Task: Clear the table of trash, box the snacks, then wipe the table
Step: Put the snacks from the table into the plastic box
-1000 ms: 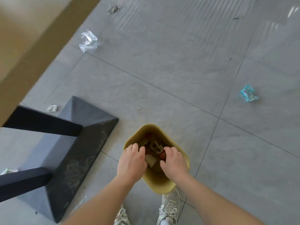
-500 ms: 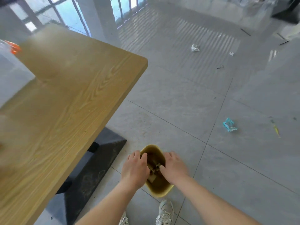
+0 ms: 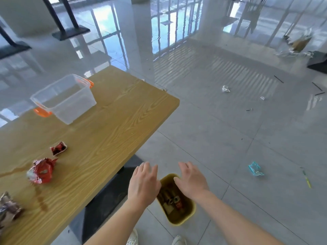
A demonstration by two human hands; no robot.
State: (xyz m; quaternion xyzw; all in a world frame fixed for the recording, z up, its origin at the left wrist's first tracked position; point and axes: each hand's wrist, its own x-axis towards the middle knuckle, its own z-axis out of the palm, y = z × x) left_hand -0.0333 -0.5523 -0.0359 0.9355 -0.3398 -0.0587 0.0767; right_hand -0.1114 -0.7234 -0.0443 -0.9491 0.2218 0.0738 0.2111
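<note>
We held both hands palm down above the yellow bin (image 3: 184,219) on the floor, the left hand (image 3: 144,185) over its left rim and the right hand (image 3: 192,181) over its far right rim. The fingers of each were loosely extended and slightly apart, empty, gripping nothing. Wrappers lay in the bin's bottom.

The wooden table (image 3: 109,131) stood to our left, its near corner edge just beside the left hand and its dark base (image 3: 106,197) between table and bin. On it sat a clear plastic box (image 3: 64,98) with orange clips near the far edge, a small red wrapper (image 3: 58,148), a larger crumpled red wrapper (image 3: 41,171), and a brownish crumpled one (image 3: 8,207) at the left edge of the frame.

To the right the tiled floor lay wide open, with a teal wrapper (image 3: 255,168) and a white crumpled scrap (image 3: 226,88) well apart.
</note>
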